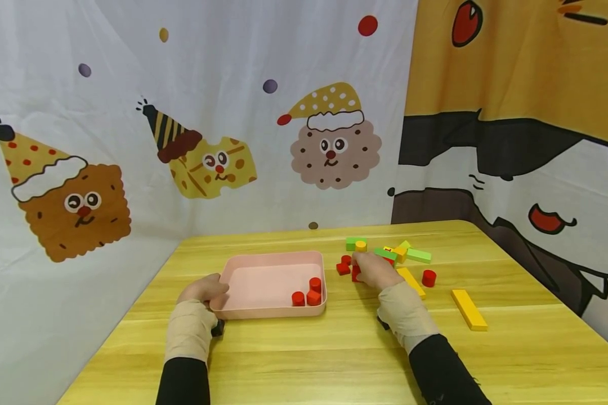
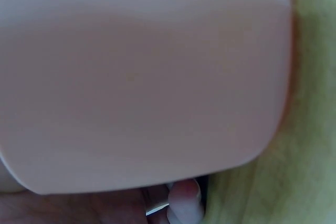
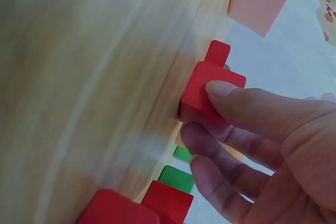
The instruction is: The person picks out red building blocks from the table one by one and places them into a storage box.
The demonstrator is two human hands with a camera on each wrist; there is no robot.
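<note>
My left hand (image 1: 202, 289) holds the left side of a shallow pink tray (image 1: 268, 313); in the left wrist view, its fingers (image 2: 185, 205) show along the outside of the tray's wall. Inside the tray's near right corner sit a few small red blocks (image 1: 298, 298). To the right of the tray, my right hand (image 1: 377, 271) pinches a red cube-shaped block (image 3: 202, 87) between thumb and fingers, low over the table. Two small red blocks (image 1: 343, 269) lie just left of that hand.
Green and yellow blocks (image 1: 418, 255) cluster behind the right hand. Near it lie a long yellow block (image 1: 411, 282) and a red cylinder (image 1: 428, 278). Another long yellow block (image 1: 468, 310) lies farther right on the wooden table (image 1: 294, 360). A printed curtain (image 1: 233, 67) hangs behind.
</note>
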